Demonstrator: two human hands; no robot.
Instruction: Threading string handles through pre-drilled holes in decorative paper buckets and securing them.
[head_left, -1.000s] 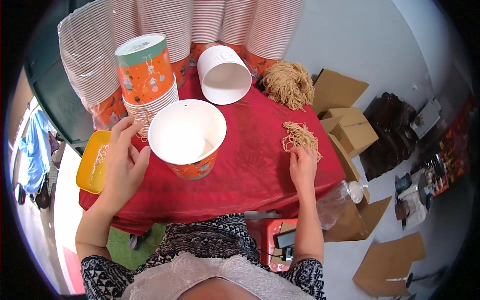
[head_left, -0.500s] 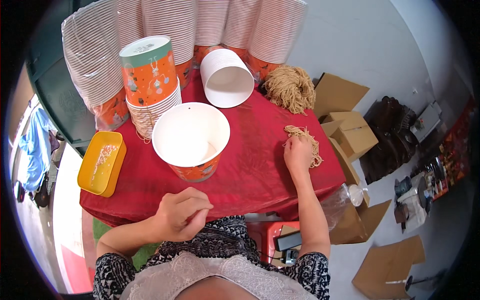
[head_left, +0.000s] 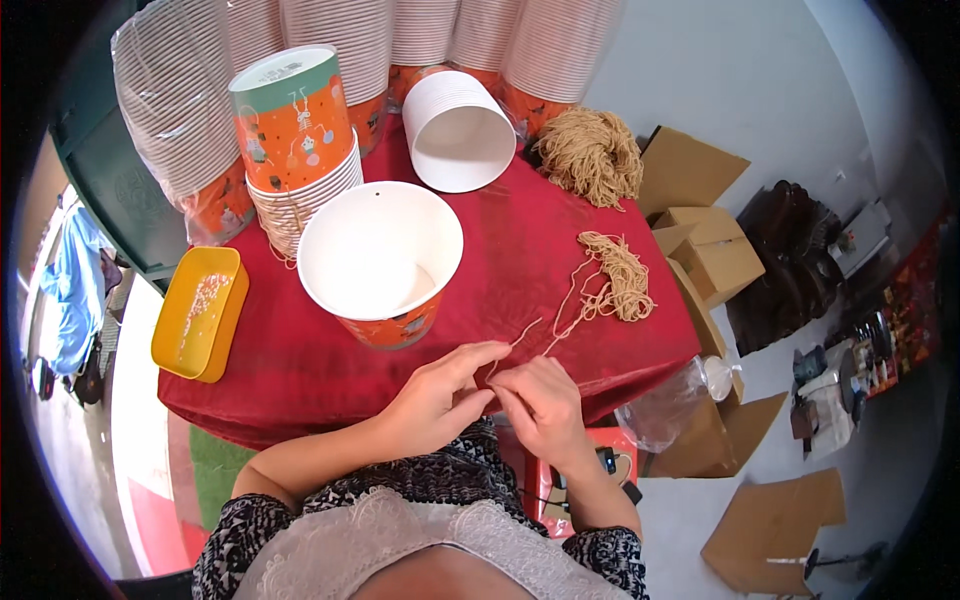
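My left hand (head_left: pixel 435 400) and my right hand (head_left: pixel 545 405) meet at the table's front edge, both with fingers closed. A thin tan string (head_left: pixel 562 333) runs from a small loose bundle of strings (head_left: pixel 622 280) into my right hand's pinch. Its free end sticks up beside my left fingertips, which seem to pinch it too; the exact grip is partly hidden. Beyond my left hand stands an upright white-lined orange paper bucket (head_left: pixel 375 255), with a small dark hole near its far rim.
Stacked buckets (head_left: pixel 305 190) with strings hanging down, a bucket on its side (head_left: pixel 462 140) and wrapped stacks (head_left: pixel 175 110) fill the back. A yellow tray (head_left: pixel 190 345) with small white pieces sits left. A big string heap (head_left: pixel 590 155) lies far right, near cardboard boxes (head_left: pixel 715 255).
My right hand has left the small bundle and come toward me, drawing a string out of it. My left hand has moved right to meet it.
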